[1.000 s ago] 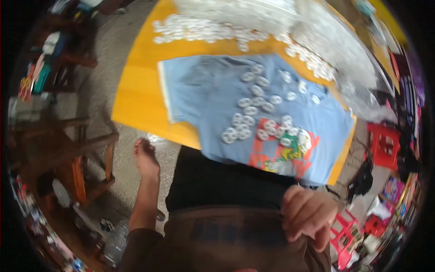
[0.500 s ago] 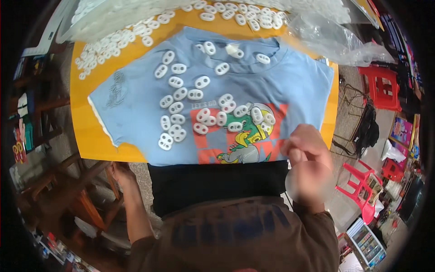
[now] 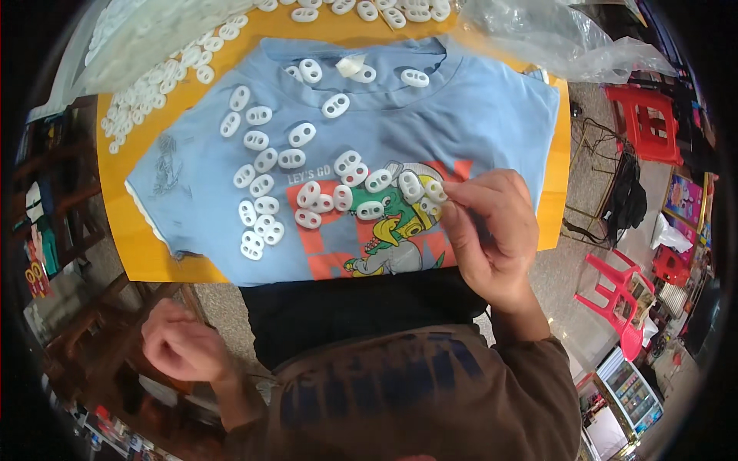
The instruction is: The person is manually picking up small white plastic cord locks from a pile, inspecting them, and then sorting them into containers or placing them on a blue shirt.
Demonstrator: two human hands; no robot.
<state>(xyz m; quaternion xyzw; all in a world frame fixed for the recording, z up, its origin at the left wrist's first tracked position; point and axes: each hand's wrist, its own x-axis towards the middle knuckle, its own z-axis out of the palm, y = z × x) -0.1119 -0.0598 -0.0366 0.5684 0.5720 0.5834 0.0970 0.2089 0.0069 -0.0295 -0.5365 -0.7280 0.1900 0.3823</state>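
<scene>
Many white oval plastic cord locks with two holes lie scattered over a light blue T-shirt with a cartoon print. My right hand reaches over the print, thumb and index finger pinched at the edge of one white cord lock. Another cord lock lies just left of it, and a third sits below, near my thumb. Off the table's near left edge, my left hand is curled closed; whatever its fingers may hold is hidden.
The shirt lies on a yellow-orange tabletop. More cord locks are heaped at the far left and along the back. A clear plastic bag rests at the far right. Red stools stand on the floor to the right.
My right hand has moved up and left onto the cord locks over the print. My left hand has come away from the table edge, lower and nearer, with its fingers curled. The view has shifted slightly.
</scene>
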